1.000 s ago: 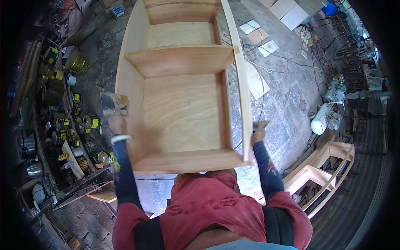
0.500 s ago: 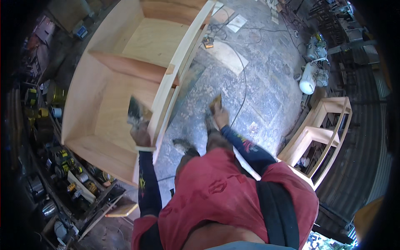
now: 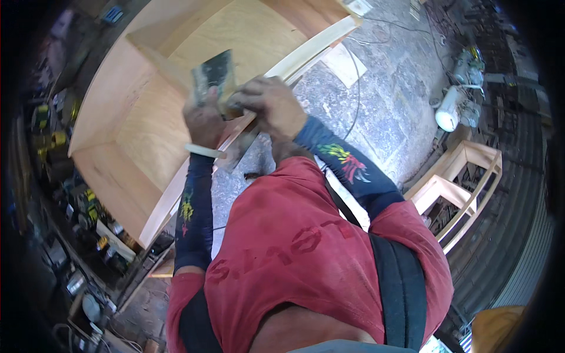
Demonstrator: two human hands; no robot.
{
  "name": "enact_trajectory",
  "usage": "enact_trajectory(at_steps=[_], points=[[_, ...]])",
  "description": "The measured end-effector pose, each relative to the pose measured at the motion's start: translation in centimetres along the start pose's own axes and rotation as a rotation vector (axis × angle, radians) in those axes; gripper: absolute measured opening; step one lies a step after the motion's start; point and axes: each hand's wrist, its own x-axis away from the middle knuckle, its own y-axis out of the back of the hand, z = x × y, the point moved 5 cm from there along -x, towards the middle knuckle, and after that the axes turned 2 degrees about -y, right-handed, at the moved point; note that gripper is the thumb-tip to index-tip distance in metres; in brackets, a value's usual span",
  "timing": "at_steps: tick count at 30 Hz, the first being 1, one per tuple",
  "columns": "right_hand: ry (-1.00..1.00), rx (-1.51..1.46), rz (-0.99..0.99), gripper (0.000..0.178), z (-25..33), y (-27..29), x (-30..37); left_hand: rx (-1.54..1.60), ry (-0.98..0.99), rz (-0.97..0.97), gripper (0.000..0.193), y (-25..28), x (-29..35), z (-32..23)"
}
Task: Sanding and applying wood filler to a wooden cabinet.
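Observation:
My left hand [image 3: 204,125] is closed round the lower end of a flat, dark, squarish plate [image 3: 214,69] with pale smears, held over the inside of a large unpainted wooden cabinet [image 3: 106,100]. My right hand [image 3: 275,107] is curled beside it, at the cabinet's near rail [image 3: 309,48]. A small brownish flat piece [image 3: 223,101] shows by its fingertips, mostly covered and blurred. Both hands nearly meet above the divider's end at the rail. A pale band circles my left wrist.
A smaller wooden frame [image 3: 465,154] stands to the right, with a white tank [image 3: 448,112] beyond it. A cable [image 3: 356,88] and a pale sheet [image 3: 344,63] lie on the stained floor. Tools and containers [image 3: 88,217] crowd the left side.
My right hand has come left and up from over the floor to the cabinet rail, beside the left. The left hand has risen with its plate. I have leaned closer to the cabinet.

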Motion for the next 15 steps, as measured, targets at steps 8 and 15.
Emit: enact_trajectory(at_steps=[8,15], points=[[-0.324,-0.369,-0.269,0.049,-14.9,3.2,2.8,0.054,-0.191,-0.411,0.036,3.9,-17.1,0.5],[-0.766,0.264,-0.376,0.033,-34.6,12.7,6.0,-0.854,-0.483,0.387,0.040,5.3,-23.3,14.8]])
